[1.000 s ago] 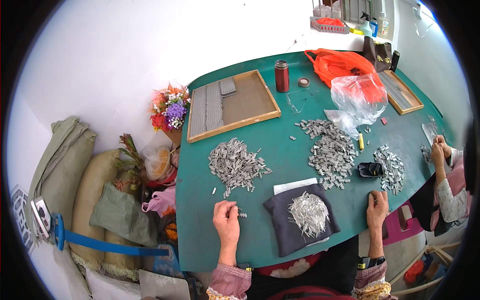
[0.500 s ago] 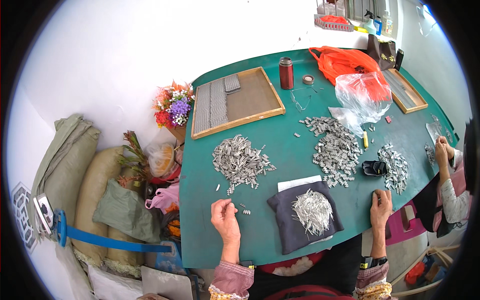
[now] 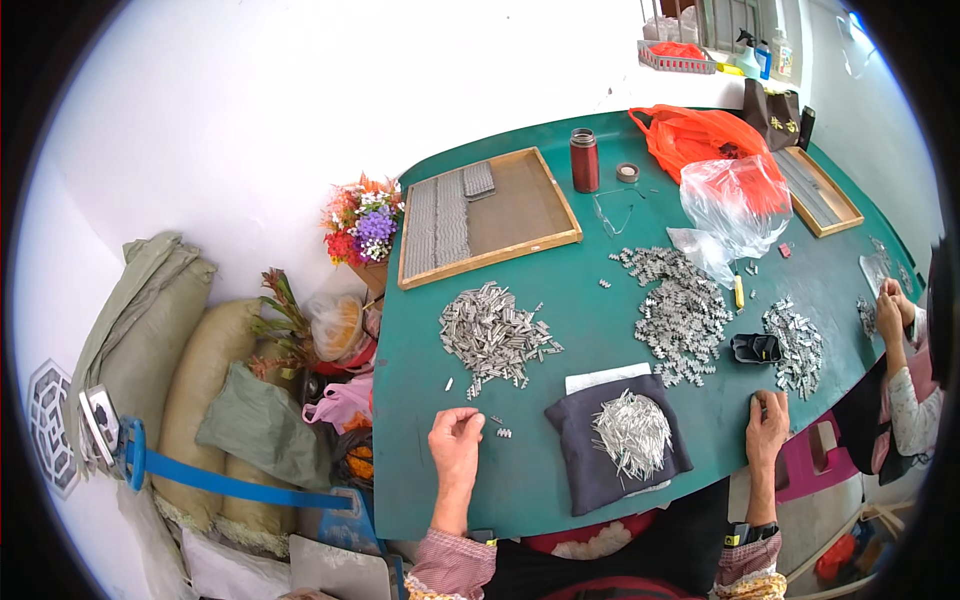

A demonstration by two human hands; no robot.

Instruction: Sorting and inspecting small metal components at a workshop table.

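My left hand (image 3: 456,445) is at the left front of the green table, its fingers curled and thumb pressed against them. Whatever it may hold is too small to tell. Just right of it lie a few small toothed metal pieces (image 3: 503,433). Beyond it is a heap of short grey metal pieces (image 3: 500,335). My right hand (image 3: 767,425) rests at the table's front edge with bent, closed fingers; their contents are hidden. Between my hands, a pile of thin silvery pins (image 3: 632,435) lies on a folded dark cloth (image 3: 575,465).
Farther back are a heap of toothed metal pieces (image 3: 682,320), a black container (image 3: 755,348), another metal heap (image 3: 797,345) and a yellow-handled tool (image 3: 739,292). A wooden-framed tray (image 3: 520,220), red flask (image 3: 584,162) and plastic bags (image 3: 700,130) stand behind. Another person's hands (image 3: 891,308) work at right.
The whole view has shifted slightly, so everything appears a little lower and farther right. Both hands keep about the same place and pose on the table.
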